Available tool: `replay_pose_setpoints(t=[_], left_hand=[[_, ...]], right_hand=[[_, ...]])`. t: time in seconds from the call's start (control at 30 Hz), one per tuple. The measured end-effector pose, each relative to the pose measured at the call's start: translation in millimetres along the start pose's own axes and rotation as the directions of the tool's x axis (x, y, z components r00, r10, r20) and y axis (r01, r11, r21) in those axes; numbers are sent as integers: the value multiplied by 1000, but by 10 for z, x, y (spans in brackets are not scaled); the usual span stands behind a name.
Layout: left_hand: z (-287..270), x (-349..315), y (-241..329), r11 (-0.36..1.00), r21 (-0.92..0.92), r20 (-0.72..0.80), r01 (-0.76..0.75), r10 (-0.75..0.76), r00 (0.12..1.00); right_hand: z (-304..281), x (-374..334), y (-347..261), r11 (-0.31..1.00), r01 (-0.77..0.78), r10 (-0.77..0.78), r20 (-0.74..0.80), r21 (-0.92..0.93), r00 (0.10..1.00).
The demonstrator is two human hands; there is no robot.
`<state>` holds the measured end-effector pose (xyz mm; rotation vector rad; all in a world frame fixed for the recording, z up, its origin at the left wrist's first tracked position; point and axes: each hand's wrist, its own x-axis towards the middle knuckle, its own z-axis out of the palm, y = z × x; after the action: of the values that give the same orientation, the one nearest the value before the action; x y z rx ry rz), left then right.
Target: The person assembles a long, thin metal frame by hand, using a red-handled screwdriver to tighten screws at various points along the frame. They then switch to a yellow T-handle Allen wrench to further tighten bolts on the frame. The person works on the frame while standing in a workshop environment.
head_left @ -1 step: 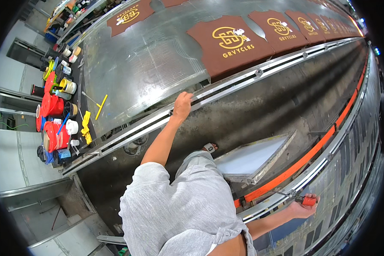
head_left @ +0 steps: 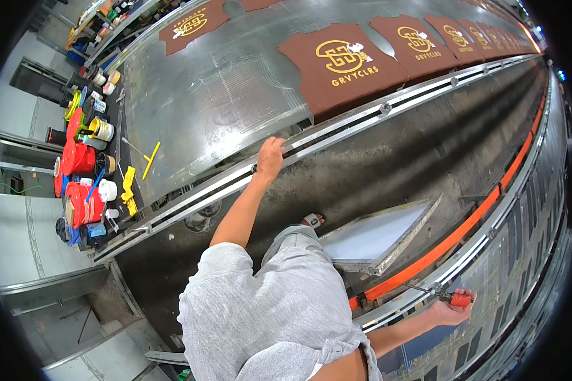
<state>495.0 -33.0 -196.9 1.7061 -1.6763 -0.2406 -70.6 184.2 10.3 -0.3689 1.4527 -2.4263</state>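
Observation:
My left hand [head_left: 270,159] is stretched forward and grips the metal rail [head_left: 337,130] along the edge of a long steel printing table [head_left: 222,95]. Just beyond it on the table lies a brown shirt [head_left: 343,63] with a cream and yellow print, one of a row running off to the right. My right hand [head_left: 448,311] is low at the right and holds a red-handled screwdriver [head_left: 457,297]. Its shaft points left onto a second metal rail [head_left: 489,238] beside an orange strip [head_left: 508,178].
A white screen frame [head_left: 378,238] lies on the dark floor between the two tables, next to my sandalled foot [head_left: 311,220]. Red buckets and paint pots [head_left: 76,165] crowd the left end, with a yellow squeegee [head_left: 150,159] on the table.

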Motion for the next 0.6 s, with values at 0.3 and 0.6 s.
replay_pose_setpoints(t=[0.3,0.6], left_hand=[[79,40,89,996,-78,173,-47,60,983],[45,51,359,987,67,90,-148,142,986]], right_hand=[[-340,68,-58,999,-27,28,-24,45,999],[333,-365,-82,991,0,-5,34,135,999]])
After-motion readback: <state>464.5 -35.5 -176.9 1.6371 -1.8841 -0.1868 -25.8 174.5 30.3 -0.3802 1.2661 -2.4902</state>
